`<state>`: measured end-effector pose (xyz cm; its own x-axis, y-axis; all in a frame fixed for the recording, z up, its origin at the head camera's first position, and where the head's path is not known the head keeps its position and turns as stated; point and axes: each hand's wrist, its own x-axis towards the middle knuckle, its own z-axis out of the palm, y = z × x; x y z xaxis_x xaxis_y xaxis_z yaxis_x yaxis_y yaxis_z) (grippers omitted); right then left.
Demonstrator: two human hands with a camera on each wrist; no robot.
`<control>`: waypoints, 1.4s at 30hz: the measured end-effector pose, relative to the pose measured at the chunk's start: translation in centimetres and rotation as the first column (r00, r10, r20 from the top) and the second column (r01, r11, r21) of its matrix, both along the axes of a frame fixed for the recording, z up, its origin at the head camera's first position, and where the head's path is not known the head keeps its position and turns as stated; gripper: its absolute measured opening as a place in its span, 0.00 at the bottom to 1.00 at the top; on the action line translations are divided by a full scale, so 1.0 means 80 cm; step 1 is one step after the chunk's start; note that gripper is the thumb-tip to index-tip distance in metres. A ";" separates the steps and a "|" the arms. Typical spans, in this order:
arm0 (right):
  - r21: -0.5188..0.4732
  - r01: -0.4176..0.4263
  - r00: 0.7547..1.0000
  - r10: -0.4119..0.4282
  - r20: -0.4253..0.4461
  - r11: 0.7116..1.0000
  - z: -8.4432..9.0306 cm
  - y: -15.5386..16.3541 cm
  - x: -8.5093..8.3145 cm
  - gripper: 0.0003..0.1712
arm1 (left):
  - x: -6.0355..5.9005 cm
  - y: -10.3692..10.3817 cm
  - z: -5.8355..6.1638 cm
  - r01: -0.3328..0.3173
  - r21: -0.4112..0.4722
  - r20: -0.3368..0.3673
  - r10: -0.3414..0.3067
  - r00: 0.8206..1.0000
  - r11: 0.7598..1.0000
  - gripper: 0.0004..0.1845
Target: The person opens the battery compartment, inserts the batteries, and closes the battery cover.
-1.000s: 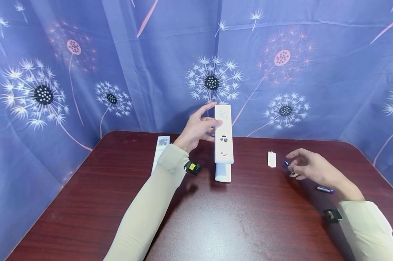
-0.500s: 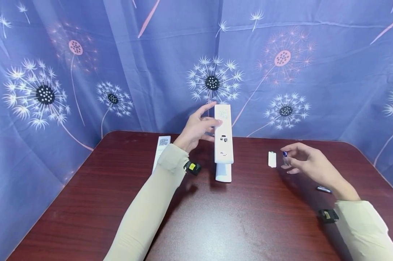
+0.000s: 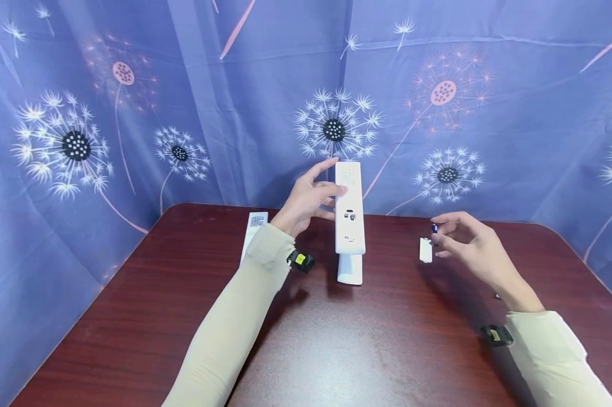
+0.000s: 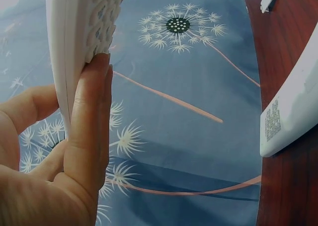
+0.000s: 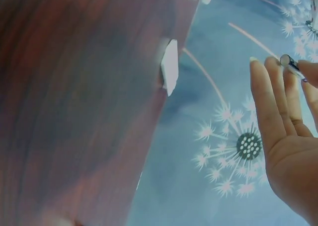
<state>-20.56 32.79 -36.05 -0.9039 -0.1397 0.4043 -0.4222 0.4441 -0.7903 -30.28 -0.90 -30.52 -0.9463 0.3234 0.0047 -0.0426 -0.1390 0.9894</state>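
Observation:
My left hand (image 3: 306,200) grips a white remote control (image 3: 350,232) by its upper end, thumb on the face toward me and fingers behind. Rows of raised buttons show on its far side in the left wrist view, where the left hand (image 4: 74,161) presses against them. Small dark openings mark the near face. Over the table's right side, my right hand (image 3: 476,246) pinches a small blue-and-silver battery (image 3: 434,228) between thumb and fingers; the battery (image 5: 289,63) also shows in the right wrist view. Just left of that hand lies a white battery cover (image 3: 425,250).
A second white remote control (image 3: 252,230) lies left, partly behind my left forearm. Below the held remote, a white rounded piece (image 3: 350,269) shows. The tip of another battery (image 3: 497,296) peeks out beside my right wrist. A patterned blue curtain (image 3: 265,113) hangs behind the dark red table (image 3: 387,339).
My right hand has lifted the battery and moved it left and up, near the battery cover. The other battery is now mostly covered by the right wrist. My left hand stays still with the remote.

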 end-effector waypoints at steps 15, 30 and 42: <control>-0.178 -0.072 0.996 0.063 -0.056 0.981 0.017 -0.034 -0.004 0.20 | -0.004 0.001 0.004 -0.010 0.009 -0.028 0.010 1.000 1.000 0.40; -0.285 -0.132 0.990 0.114 -0.077 0.950 0.031 -0.083 -0.009 0.19 | -0.001 -0.001 0.006 -0.008 0.015 -0.031 0.008 0.999 1.000 0.40; -0.334 -0.167 0.985 0.143 -0.094 0.928 0.041 -0.118 -0.012 0.18 | 0.000 -0.001 0.003 -0.012 0.006 -0.033 0.012 0.999 1.000 0.40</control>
<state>-21.56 23.33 -32.76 -0.8513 -0.1196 0.5109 -0.5211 0.0792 -0.8498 -30.31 -1.02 -30.25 -0.9493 0.3121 0.0384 -0.0077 -0.1452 0.9894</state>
